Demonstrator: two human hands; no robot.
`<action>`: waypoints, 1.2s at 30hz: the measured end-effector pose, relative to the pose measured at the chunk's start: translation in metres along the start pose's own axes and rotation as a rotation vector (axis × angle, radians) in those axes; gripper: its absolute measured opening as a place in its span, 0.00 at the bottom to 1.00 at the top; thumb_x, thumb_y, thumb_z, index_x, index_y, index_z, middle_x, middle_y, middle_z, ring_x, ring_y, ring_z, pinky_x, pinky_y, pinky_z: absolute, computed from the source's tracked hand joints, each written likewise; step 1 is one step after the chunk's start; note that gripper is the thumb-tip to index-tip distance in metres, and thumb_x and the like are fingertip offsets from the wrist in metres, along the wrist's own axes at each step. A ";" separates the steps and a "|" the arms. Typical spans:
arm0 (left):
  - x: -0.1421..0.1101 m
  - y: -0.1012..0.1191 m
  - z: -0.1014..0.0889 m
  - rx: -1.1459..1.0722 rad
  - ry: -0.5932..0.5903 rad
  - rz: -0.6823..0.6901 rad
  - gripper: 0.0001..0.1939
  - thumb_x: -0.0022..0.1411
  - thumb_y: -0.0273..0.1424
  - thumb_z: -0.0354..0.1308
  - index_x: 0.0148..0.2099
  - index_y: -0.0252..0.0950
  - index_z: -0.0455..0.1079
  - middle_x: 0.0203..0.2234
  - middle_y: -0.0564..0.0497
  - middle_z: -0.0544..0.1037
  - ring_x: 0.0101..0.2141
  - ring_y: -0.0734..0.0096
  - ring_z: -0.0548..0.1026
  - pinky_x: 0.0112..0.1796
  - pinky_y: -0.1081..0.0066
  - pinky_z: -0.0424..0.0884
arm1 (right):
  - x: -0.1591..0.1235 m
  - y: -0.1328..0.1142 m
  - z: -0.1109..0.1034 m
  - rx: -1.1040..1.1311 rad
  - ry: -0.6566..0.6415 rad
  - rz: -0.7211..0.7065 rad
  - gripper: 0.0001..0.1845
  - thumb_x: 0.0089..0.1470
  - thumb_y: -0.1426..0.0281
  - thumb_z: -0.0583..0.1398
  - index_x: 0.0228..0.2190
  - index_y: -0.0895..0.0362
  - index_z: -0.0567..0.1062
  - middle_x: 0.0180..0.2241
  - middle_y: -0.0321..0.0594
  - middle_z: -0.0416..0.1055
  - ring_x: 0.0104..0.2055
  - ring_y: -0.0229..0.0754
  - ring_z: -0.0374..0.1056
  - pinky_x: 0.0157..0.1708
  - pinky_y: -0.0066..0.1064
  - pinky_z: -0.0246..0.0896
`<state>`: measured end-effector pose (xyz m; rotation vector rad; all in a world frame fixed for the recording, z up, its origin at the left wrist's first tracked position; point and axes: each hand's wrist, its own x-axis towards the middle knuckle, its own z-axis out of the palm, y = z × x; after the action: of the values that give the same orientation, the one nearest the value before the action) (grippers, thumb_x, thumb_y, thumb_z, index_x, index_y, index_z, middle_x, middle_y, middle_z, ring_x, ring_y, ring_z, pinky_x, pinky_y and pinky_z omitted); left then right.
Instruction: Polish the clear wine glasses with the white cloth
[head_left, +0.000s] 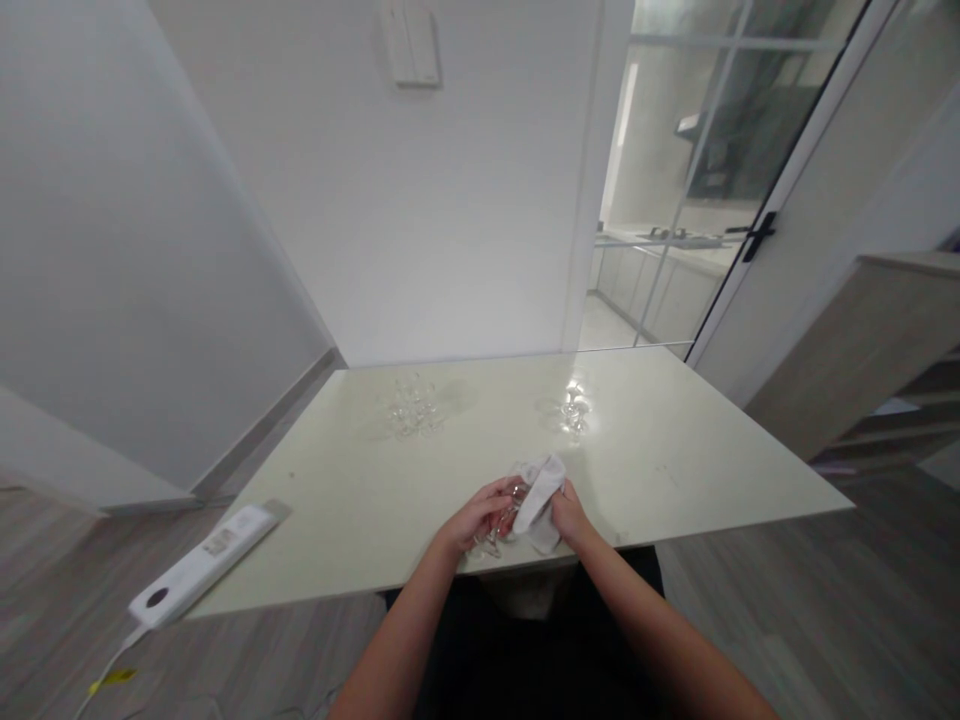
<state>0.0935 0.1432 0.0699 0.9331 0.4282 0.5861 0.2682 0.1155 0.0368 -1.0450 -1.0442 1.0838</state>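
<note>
Near the front edge of the table, my left hand (480, 515) is closed around a clear, glassy piece (491, 543) with several rounded, shiny parts; its exact kind I cannot make out. A white cloth (538, 495) is bunched in my right hand (570, 512) and lies against the clear piece, hiding part of it. Farther back on the table stand two similar see-through items: a wider cluster (415, 405) to the left and a narrower one (575, 408) to the right, under a bright reflection.
The pale, glossy table (360, 500) reaches back to a white wall. A white power strip (206, 562) with a cable lies at its left front edge. On the right are a glazed door with a black handle (759, 237) and a wooden shelf unit (847, 350).
</note>
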 end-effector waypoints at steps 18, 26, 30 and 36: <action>0.005 0.013 0.001 0.072 0.375 0.269 0.19 0.54 0.42 0.61 0.44 0.34 0.67 0.48 0.40 0.74 0.20 0.77 0.73 0.15 0.80 0.57 | 0.002 0.004 -0.003 -0.035 0.287 0.002 0.21 0.50 0.59 0.58 0.43 0.58 0.72 0.44 0.45 0.75 0.48 0.48 0.69 0.50 0.38 0.61; 0.000 0.013 -0.008 -0.020 0.362 0.278 0.15 0.52 0.35 0.55 0.43 0.36 0.63 0.39 0.43 0.79 0.15 0.78 0.71 0.12 0.80 0.52 | 0.006 -0.007 -0.013 -0.022 0.089 0.097 0.20 0.46 0.60 0.62 0.41 0.56 0.73 0.40 0.42 0.76 0.41 0.47 0.71 0.43 0.39 0.66; 0.004 0.006 -0.007 0.100 0.264 0.231 0.16 0.51 0.32 0.53 0.44 0.36 0.62 0.37 0.43 0.79 0.14 0.75 0.71 0.11 0.80 0.52 | 0.016 -0.021 -0.020 -0.149 -0.280 0.033 0.18 0.37 0.65 0.67 0.34 0.57 0.77 0.34 0.39 0.77 0.35 0.45 0.70 0.42 0.38 0.65; 0.005 0.003 -0.008 0.171 0.237 0.259 0.17 0.49 0.30 0.49 0.44 0.34 0.63 0.36 0.42 0.79 0.13 0.75 0.71 0.12 0.79 0.54 | 0.023 -0.035 -0.012 -0.331 -0.490 -0.132 0.09 0.40 0.63 0.65 0.19 0.55 0.74 0.24 0.34 0.74 0.31 0.43 0.66 0.40 0.35 0.63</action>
<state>0.0923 0.1529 0.0682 1.0965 0.5810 0.9127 0.2889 0.1315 0.0717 -0.9697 -1.7080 1.1079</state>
